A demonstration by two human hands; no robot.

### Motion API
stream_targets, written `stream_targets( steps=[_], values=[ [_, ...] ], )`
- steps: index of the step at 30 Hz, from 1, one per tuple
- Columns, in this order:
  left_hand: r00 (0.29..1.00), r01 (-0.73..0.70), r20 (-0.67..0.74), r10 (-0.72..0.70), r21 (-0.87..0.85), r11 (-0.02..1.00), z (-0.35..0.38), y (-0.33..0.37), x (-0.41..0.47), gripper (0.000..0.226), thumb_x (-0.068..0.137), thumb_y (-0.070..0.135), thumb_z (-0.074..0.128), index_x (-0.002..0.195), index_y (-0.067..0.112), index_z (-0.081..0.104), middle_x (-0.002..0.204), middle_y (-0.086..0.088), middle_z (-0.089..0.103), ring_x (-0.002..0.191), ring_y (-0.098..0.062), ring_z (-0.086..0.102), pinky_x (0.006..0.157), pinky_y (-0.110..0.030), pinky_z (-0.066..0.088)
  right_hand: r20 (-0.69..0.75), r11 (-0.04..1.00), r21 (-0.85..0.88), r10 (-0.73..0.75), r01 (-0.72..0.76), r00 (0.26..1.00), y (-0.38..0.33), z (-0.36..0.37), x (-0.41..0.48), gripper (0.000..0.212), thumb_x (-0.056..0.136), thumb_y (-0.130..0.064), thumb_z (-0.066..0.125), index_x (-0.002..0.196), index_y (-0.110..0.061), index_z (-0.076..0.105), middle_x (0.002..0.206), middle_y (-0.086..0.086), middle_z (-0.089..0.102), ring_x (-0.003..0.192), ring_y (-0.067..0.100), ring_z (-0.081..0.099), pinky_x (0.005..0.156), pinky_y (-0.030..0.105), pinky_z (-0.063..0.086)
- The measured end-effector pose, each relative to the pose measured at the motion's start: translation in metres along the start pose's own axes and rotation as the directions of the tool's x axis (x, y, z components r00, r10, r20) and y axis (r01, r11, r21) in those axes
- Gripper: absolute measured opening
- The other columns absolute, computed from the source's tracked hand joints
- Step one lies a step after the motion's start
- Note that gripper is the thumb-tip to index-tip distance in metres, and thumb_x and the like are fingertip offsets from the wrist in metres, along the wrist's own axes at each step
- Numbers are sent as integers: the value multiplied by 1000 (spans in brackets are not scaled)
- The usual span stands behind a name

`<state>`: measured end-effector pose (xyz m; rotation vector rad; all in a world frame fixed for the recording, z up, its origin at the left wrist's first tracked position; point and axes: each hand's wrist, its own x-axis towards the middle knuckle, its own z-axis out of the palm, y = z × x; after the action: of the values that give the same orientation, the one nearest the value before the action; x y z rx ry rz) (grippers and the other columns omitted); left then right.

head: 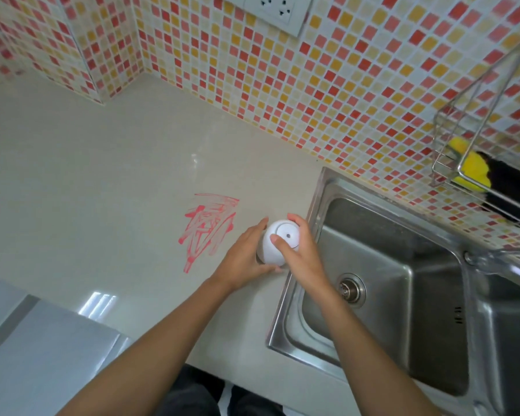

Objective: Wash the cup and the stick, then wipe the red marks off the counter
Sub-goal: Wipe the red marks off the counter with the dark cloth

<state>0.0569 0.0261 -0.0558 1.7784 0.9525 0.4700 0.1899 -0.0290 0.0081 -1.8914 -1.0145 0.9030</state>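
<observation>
Hands hold the white cup (280, 241) from both sides: left hand (243, 259) wraps its side, right hand (300, 250) grips its top. Cup stands on the counter (102, 181), with the sink (382, 265) just beside the right hand. Red marks (209, 225) lie farther left.

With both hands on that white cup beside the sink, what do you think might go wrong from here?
1. The white cup sits on the counter right at the sink rim; if the lid gives suddenly, it may tip into the basin.
2. The left hand works just beside the red marks; a wrist or the cup could smear them wider.
3. The stick is not visible, so its washing might be forgotten.
</observation>
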Motion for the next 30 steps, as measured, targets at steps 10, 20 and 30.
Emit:
stream_targets(
  steps=[10,20,30],
  values=[
    [998,-64,-29,62,-53,997,4,5,5,71,67,31,86,130,29,51,119,15,64,106,-1,61,90,-21,49,-77,997,-48,-71,68,994,20,12,7,52,73,-46,66,119,-36,45,122,-4,55,113,11,53,98,26,43],
    [992,-30,124,23,55,998,-7,23,-1,76,73,27,79,139,27,42,135,9,54,121,-10,54,99,-27,45,-30,996,-51,-71,69,997,19,4,4,70,82,-43,69,143,-33,35,146,-6,38,128,10,41,110,30,33],
    [953,30,-292,81,359,933,-22,70,-19,65,92,1,48,152,5,21,160,-12,19,149,-24,16,120,-31,13,-223,952,-302,-126,54,967,80,-70,-41,59,100,-47,40,150,-16,33,157,1,30,147,14,19,119,31,15]
  ],
)
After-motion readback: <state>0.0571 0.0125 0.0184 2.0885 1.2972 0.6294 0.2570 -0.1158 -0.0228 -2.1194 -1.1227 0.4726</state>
